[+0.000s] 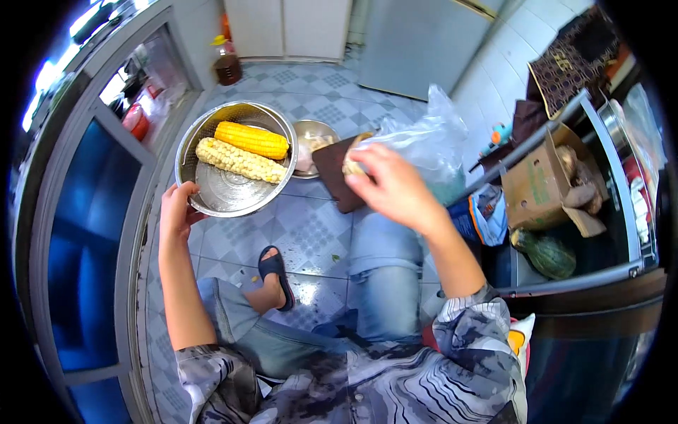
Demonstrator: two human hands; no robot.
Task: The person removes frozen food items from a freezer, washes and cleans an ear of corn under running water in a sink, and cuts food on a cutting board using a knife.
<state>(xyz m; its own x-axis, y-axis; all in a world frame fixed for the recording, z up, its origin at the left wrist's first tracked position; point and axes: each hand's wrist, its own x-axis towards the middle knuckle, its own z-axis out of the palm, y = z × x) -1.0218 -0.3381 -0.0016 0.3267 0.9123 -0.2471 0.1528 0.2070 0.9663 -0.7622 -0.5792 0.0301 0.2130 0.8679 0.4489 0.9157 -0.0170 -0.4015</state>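
My left hand point(178, 212) grips the near left rim of a metal basin point(226, 199), which is tilted toward me. Two husked corn cobs lie inside it, one yellow point(251, 140) and one pale cream point(240, 161). Over a dark brown cutting board point(340, 196), my right hand point(388, 185) is closed, slightly blurred, with a small pale piece point(352, 166) at its fingertips; its kind is unclear. Partly hidden behind the basin and the board, a smaller metal bowl point(311, 127) holds pale contents that I cannot make out.
A clear plastic bag point(431, 134) bulges beyond my right hand. On the right, a rack point(551, 286) carries a cardboard box point(530, 187) and a green squash point(547, 254). A yellow-capped bottle point(227, 67) stands on the tiled floor point(233, 237), near a white cabinet point(289, 28).
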